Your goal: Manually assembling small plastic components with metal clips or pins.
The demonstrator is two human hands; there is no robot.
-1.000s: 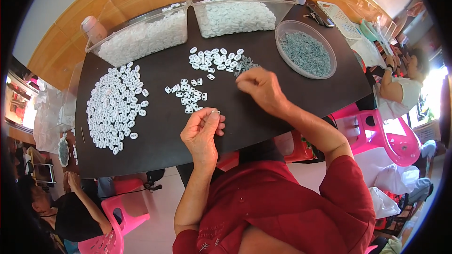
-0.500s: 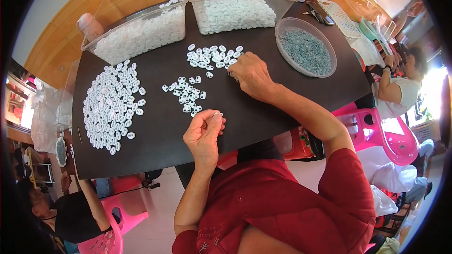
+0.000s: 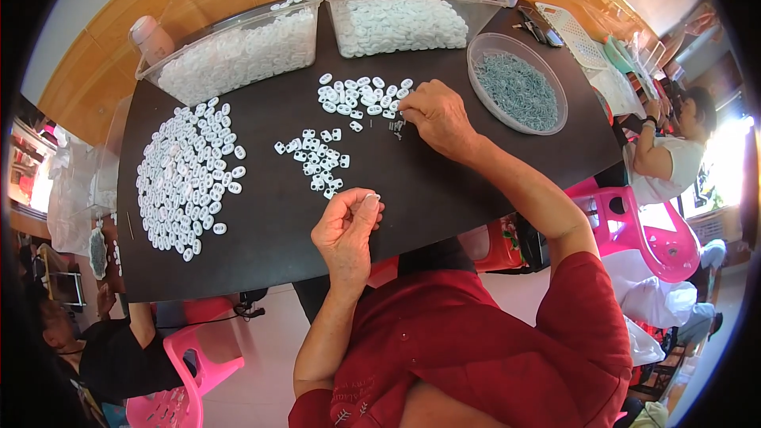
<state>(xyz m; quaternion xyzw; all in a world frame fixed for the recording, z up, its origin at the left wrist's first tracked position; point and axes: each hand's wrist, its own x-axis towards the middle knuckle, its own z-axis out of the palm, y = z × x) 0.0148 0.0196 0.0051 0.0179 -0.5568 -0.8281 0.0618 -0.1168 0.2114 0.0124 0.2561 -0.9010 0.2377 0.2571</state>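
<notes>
My left hand (image 3: 345, 230) is closed in a pinch near the table's front edge, holding a small white plastic piece (image 3: 373, 196) between thumb and forefinger. Farther right, my right hand (image 3: 441, 117) bends over the table with its fingers drawn together; whatever is at its fingertips is hidden. Just left of those fingertips lie several small metal screws (image 3: 396, 128). Beside them spreads a group of white oval pieces (image 3: 349, 95). A second group of small white two-holed pieces (image 3: 317, 158) sits between that and my left hand.
A large heap of white ovals (image 3: 186, 182) covers the table's left side. Two clear bins (image 3: 238, 71) of white pieces stand at the back. A round tub (image 3: 561, 115) of screws is at right, near keys (image 3: 533, 28). Other people sit left and right.
My right hand has shifted slightly up and to the right, uncovering the small screws beside its fingertips. My left hand keeps its pinch on the white piece.
</notes>
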